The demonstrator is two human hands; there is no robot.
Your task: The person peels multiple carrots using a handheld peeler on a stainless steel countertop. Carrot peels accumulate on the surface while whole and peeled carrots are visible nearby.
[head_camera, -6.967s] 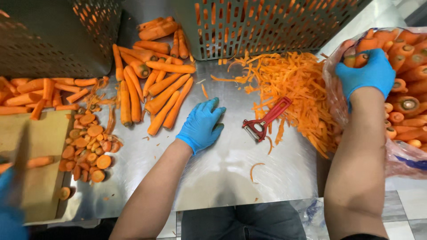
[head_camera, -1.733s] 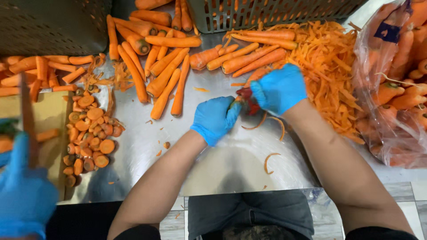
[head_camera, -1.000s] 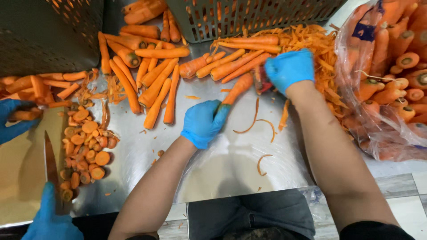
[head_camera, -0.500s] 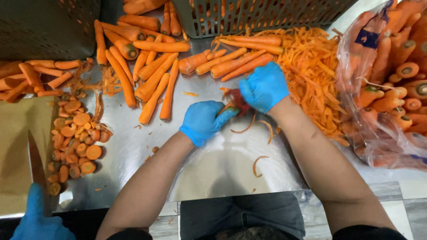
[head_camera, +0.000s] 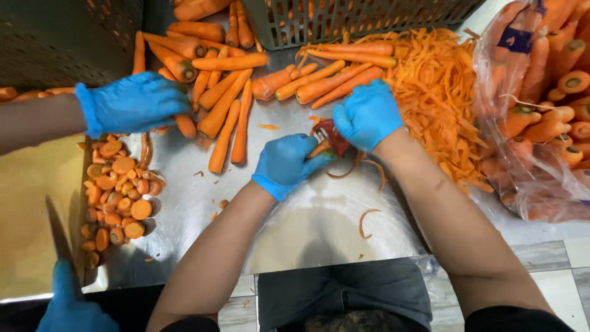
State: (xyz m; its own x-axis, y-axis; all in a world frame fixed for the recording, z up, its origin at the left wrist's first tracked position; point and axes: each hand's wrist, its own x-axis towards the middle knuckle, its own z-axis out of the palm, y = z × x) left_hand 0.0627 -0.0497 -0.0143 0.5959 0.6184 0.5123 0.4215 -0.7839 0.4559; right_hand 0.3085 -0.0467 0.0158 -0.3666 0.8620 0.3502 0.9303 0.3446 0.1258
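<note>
Over the steel desk | your left hand fingers wrapped around a carrot | right hand fingers clamped on the red peeler, touching the carrot's tip

Clear plastic carrot bag — blue label — far right

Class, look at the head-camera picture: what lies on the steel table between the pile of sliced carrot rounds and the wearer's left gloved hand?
In the head view, mostly bare steel table with small peel scraps between the rounds and the left hand.
</note>
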